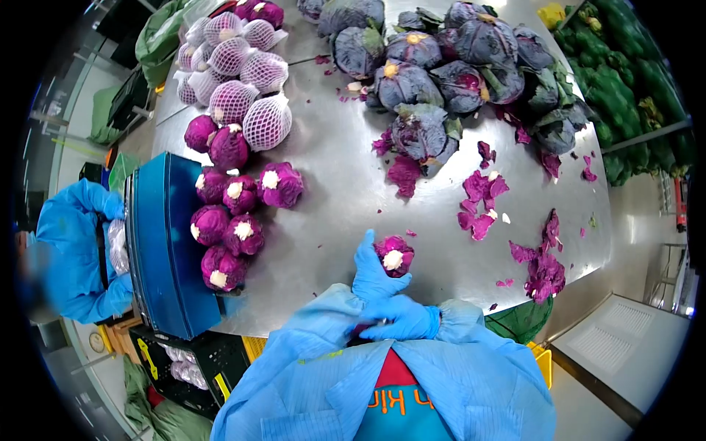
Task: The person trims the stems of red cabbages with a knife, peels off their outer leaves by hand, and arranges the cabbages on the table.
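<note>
My left hand, in a blue glove, is wrapped round a trimmed red cabbage above the table's near edge. The cabbage's pale cut stem faces up. My right hand, gloved too, lies across in front of my body, just below my left wrist. Its fingers point left and curl near my left sleeve. A dark purple patch shows beneath them, and what they hold cannot be made out. To the left stand several trimmed red cabbages with white stem ends.
Netted cabbages are piled at back left; untrimmed red cabbages at back right. Loose purple leaves lie on the metal table. A blue bin borders the left side, with another person beyond. Green net sacks stand right.
</note>
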### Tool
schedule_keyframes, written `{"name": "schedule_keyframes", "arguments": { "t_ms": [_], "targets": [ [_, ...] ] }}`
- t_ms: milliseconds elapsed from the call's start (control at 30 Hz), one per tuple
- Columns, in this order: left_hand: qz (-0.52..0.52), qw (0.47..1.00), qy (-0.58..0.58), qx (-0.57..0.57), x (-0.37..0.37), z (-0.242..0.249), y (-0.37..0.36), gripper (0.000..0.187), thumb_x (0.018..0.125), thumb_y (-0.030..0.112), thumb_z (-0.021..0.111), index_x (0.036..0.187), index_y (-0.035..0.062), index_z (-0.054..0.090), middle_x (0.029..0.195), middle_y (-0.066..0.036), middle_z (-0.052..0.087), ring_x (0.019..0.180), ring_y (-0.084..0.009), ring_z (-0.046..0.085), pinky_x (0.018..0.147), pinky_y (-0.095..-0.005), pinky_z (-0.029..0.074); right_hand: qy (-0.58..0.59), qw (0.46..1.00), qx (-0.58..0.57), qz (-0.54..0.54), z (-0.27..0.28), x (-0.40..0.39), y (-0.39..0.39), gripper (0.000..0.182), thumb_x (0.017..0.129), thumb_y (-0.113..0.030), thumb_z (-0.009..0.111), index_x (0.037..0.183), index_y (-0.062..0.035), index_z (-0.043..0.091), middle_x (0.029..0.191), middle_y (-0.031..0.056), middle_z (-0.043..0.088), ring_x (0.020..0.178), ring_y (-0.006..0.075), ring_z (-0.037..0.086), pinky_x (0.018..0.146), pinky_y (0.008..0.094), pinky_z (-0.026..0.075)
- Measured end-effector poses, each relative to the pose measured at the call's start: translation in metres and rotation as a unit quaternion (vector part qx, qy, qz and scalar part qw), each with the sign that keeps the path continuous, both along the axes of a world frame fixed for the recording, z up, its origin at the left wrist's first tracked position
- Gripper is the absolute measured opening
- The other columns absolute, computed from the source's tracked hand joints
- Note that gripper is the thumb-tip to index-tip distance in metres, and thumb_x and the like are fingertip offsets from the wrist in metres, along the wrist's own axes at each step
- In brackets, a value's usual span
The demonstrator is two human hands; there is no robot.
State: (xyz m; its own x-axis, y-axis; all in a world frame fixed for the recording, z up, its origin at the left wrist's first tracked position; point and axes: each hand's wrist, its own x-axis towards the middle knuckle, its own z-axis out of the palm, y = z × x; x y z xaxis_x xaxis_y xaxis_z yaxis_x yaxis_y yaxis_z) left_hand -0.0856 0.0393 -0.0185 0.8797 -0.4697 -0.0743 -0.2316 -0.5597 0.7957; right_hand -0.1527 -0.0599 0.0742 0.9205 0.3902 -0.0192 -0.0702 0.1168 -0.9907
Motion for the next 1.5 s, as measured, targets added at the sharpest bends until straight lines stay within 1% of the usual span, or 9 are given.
{"name": "schedule_keyframes", "arguments": {
  "t_ms": [100,200,300,400,567,667,900,1067,1500],
  "targets": [
    [0.04,0.987,0.082,-0.136,-0.003,-0.022,0.006,0.115,0.055,0.03,0.089,0.141,0.0,0.02,0.132,-0.02,0.038,0.12,-0.0324,0.043,0.101,-0.0453,0.038,-0.019,0.999,-0.026,-0.026,0.01,0.015,-0.016,0.036,0.079,-0.009,0.075,0.114,-0.006,0.066,0.104,0.0083,0.068,0.099,0.0142,0.06,0.083,0.0311,0.049],
    [0.027,0.927,0.271,-0.257,0.01,-0.026,0.024,0.112,0.055,0.019,0.09,0.143,-0.0002,0.024,0.132,-0.015,0.041,0.123,-0.0244,0.043,0.105,-0.0391,0.037,0.099,0.922,0.11,-0.359,0.008,0.01,-0.049,0.033,0.083,-0.009,0.07,0.116,-0.0044,0.064,0.094,0.0013,0.066,0.078,0.0099,0.061,0.068,0.0236,0.05],
    [-0.01,0.664,0.56,-0.496,0.034,-0.011,0.038,0.105,0.059,0.014,0.085,0.145,0.0053,0.026,0.142,-0.016,0.039,0.127,-0.0321,0.045,0.106,-0.0424,0.04,0.17,0.708,0.069,-0.682,-0.009,0.012,-0.103,0.033,0.084,-0.013,0.07,0.116,-0.0064,0.063,0.08,-0.0049,0.057,0.056,0.0018,0.044,0.047,0.0185,0.034],
    [-0.103,0.465,0.647,-0.595,0.054,0.027,0.036,0.109,0.064,0.019,0.083,0.149,0.0083,0.015,0.146,-0.021,0.03,0.124,-0.0437,0.044,0.097,-0.0554,0.046,0.176,0.658,0.073,-0.729,-0.029,-0.012,-0.139,0.041,0.084,-0.014,0.068,0.123,-0.0058,0.058,0.083,-0.0031,0.058,0.058,0.0032,0.046,0.048,0.0182,0.039],
    [-0.118,0.369,0.666,-0.637,0.079,0.067,0.045,0.112,0.07,0.036,0.08,0.15,0.0121,0.006,0.146,-0.029,0.022,0.118,-0.0536,0.044,0.072,-0.0582,0.058,0.212,0.724,0.079,-0.651,-0.044,-0.023,-0.119,0.042,0.084,-0.016,0.066,0.124,-0.0059,0.057,0.083,-0.0019,0.059,0.056,0.0041,0.047,0.045,0.0189,0.04],
    [-0.176,0.335,0.676,-0.633,0.104,0.073,0.049,0.124,0.055,0.02,0.087,0.15,0.0099,0.008,0.147,-0.027,0.024,0.124,-0.0543,0.038,0.089,-0.0627,0.049,0.263,0.748,0.099,-0.601,-0.049,-0.009,-0.087,0.041,0.084,-0.016,0.066,0.123,-0.0056,0.058,0.082,-0.0019,0.058,0.055,0.0048,0.048,0.044,0.0201,0.04],
    [-0.164,0.689,0.471,-0.525,0.157,0.078,0.052,0.124,0.047,0.021,0.087,0.148,0.0017,0.016,0.147,-0.021,0.032,0.132,-0.0306,0.041,0.112,-0.0439,0.031,0.252,0.849,0.03,-0.464,-0.081,-0.007,-0.052,0.036,0.088,-0.012,0.063,0.123,-0.0068,0.058,0.079,-0.002,0.058,0.055,0.0044,0.048,0.047,0.0204,0.041],
    [0.006,0.984,0.106,-0.142,0.214,0.049,0.032,0.113,0.046,0.019,0.087,0.143,0.0045,0.031,0.132,-0.014,0.042,0.122,-0.0285,0.044,0.107,-0.0361,0.036,0.258,0.855,-0.029,-0.448,-0.098,-0.015,-0.053,0.035,0.09,-0.015,0.063,0.124,-0.0109,0.058,0.076,-0.0039,0.055,0.058,0.0041,0.049,0.049,0.0195,0.041],
    [-0.005,0.8,-0.554,-0.231,0.206,0.105,-0.001,0.088,0.073,0.034,0.077,0.142,0.0088,0.028,0.138,-0.025,0.036,0.121,-0.0418,0.046,0.096,-0.0502,0.048,0.256,0.835,-0.051,-0.485,-0.132,-0.008,-0.059,0.035,0.089,-0.01,0.06,0.124,-0.0077,0.057,0.076,0.0002,0.059,0.055,0.0057,0.05,0.048,0.0206,0.042]
  ]
}}
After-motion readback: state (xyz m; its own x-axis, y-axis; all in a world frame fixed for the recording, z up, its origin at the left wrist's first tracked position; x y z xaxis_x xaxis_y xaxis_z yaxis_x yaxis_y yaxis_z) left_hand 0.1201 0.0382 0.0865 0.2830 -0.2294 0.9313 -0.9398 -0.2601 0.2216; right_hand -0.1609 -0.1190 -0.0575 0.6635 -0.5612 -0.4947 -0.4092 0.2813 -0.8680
